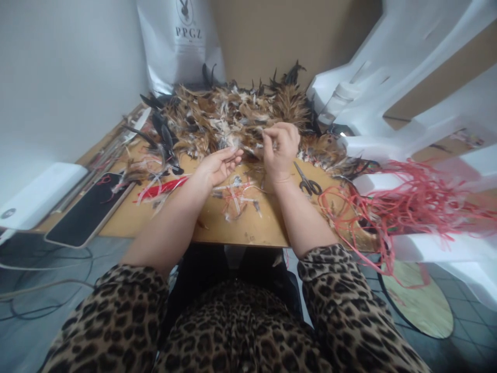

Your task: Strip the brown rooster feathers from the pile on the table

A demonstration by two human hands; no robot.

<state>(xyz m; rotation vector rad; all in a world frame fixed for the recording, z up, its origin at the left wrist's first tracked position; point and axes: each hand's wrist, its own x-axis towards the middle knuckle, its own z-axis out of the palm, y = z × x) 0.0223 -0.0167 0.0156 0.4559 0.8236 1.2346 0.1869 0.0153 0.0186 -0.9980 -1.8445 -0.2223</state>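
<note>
My left hand (221, 165) is palm up over the table, with thumb and fingertips pinched together near a wisp of pale fluff. What it grips is too small to make out. My right hand (281, 147) is raised a little higher, its thumb and forefinger also pinched, and anything between them cannot be made out. Just behind both hands spreads a heap of brown and black feathers (217, 114). Dark-handled scissors (309, 185) lie beside my right wrist. Below the hands are a small tangle of orange threads (235, 199) and clear strips, with a red bundle (163, 189) by my left forearm.
A dark-screened phone (87, 210) and a white box-shaped device (46, 194) lie on the left. Red strings (419, 202) hang over white foam at the right edge. A white bag (182, 52) stands behind the feathers, and a white bottle (339, 101) at the back right.
</note>
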